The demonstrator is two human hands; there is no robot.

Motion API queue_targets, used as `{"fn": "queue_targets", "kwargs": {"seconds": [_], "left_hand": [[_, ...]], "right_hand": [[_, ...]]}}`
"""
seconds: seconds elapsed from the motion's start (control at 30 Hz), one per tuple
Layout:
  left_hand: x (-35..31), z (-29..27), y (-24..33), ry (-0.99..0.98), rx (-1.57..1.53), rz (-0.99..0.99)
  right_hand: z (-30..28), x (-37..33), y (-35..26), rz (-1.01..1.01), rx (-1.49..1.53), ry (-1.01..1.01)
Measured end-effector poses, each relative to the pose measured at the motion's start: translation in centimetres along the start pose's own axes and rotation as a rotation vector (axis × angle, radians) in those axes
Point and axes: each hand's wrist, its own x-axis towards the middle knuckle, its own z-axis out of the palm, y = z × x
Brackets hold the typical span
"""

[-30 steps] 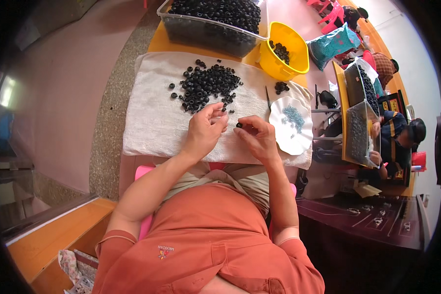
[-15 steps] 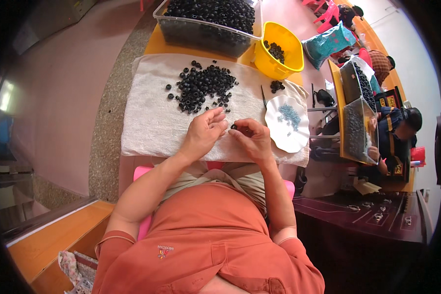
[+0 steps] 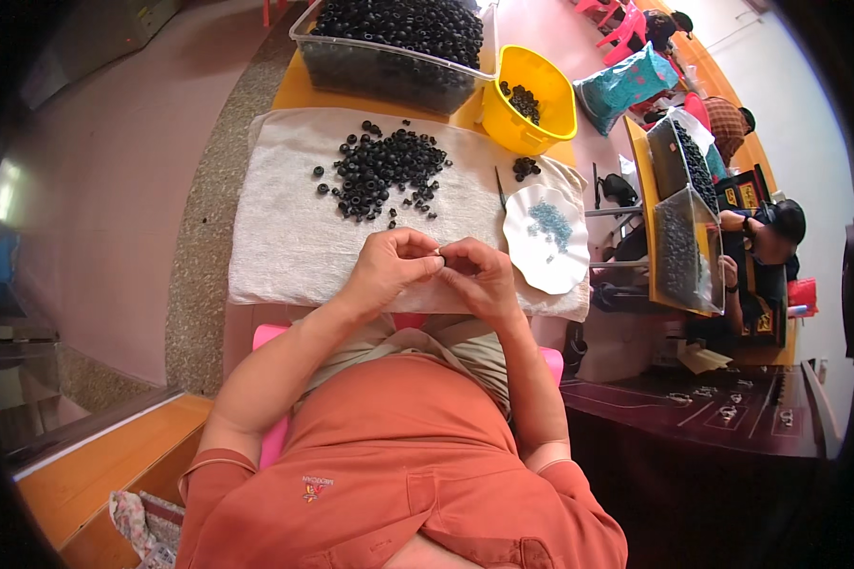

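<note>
Since the half-second-ago frame: left hand (image 3: pixel 385 267) has moved in and its fingers have curled closed; right hand (image 3: pixel 484 273) has stayed about where it was. The gap is gone. View has slid a little too, so everything sits slightly further left.

Hands now together, fingertips meeting. Black bead (image 3: pixel 441 257) is right at the meeting point, pinched between thumb and fingers of right hand. Left fingertips are up against it; can't tell if they grip the bead itself or some tiny bit beside it, fingers block the view.

Key relation, my read: bead vs left fingertips. Bead lies directly between the two hands, touching right, at the tips of left. It looks small and roundish, no long axis readable; hole direction hidden.

Pile (image 3: pixel 389 171) of black beads: beyond the hands, to the left, well clear, left hand nearer. Few stray beads between pile and hands. Dish (image 3: pixel 558 273), white, wavy rim: just beside right hand on its right, pale blue bits (image 3: pixel 549 226) in it. Dark thin tool (image 3: pixel 500 184) beyond right hand, near dish; kind unclear. Small cluster (image 3: pixel 526 169) of beads further out. All on cloth (image 3: pixel 280 218). Past that, on surface (image 3: pixel 292 93): clear bin (image 3: pixel 389 78) of beads, yellow bucket (image 3: pixel 522 138) to its right.
</note>
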Motion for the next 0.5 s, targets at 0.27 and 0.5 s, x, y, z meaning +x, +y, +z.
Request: {"fn": "queue_targets", "kwargs": {"seconds": [0.27,0.5], "left_hand": [[-0.17,0.18,0.60,-0.020,-0.138,-0.111],[-0.26,0.18,0.86,-0.064,-0.224,-0.193]], "right_hand": [[-0.17,-0.13,-0.30,-0.106,-0.052,-0.002],[-0.30,-0.57,-0.21,-0.074,-0.056,-0.026]]}}
